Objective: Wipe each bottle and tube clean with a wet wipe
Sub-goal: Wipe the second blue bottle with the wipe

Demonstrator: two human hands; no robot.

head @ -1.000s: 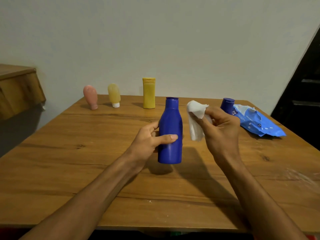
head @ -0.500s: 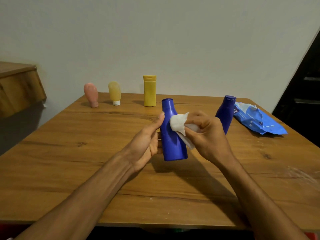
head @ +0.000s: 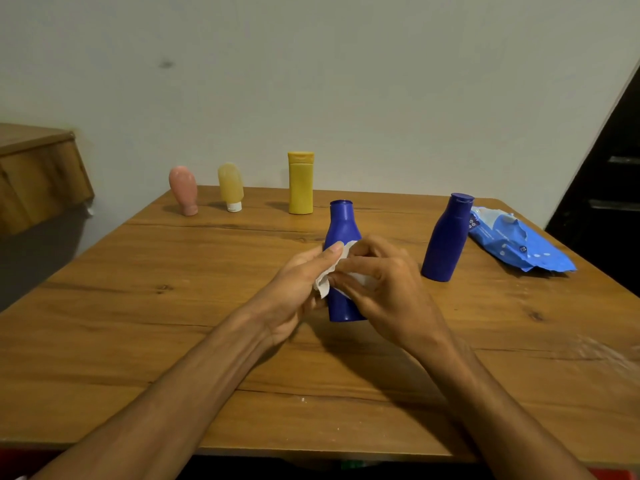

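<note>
A blue bottle [head: 340,227] stands upright over the middle of the wooden table [head: 145,306], between my two hands. My left hand [head: 294,292] holds it from the left, thumb laid across its front and fingers hidden behind. My right hand [head: 384,289] pinches a white wet wipe [head: 325,284] and presses it against the bottle's body. Whether the bottle's base touches the table I cannot tell. A second blue bottle [head: 445,240] stands to the right. Along the back edge stand a yellow bottle [head: 300,183], a pale yellow tube [head: 231,187] and a pink tube [head: 183,190], both tubes cap down.
A blue pack of wet wipes [head: 516,244] lies at the right rear, just behind the second blue bottle. A wooden ledge [head: 34,174] juts out at the left beyond the table. A dark doorway [head: 609,168] is at the far right.
My right hand brought the wipe from beside the bottle onto its body and moved it down. My left thumb closed over the front. The bottle sank lower toward the table.
</note>
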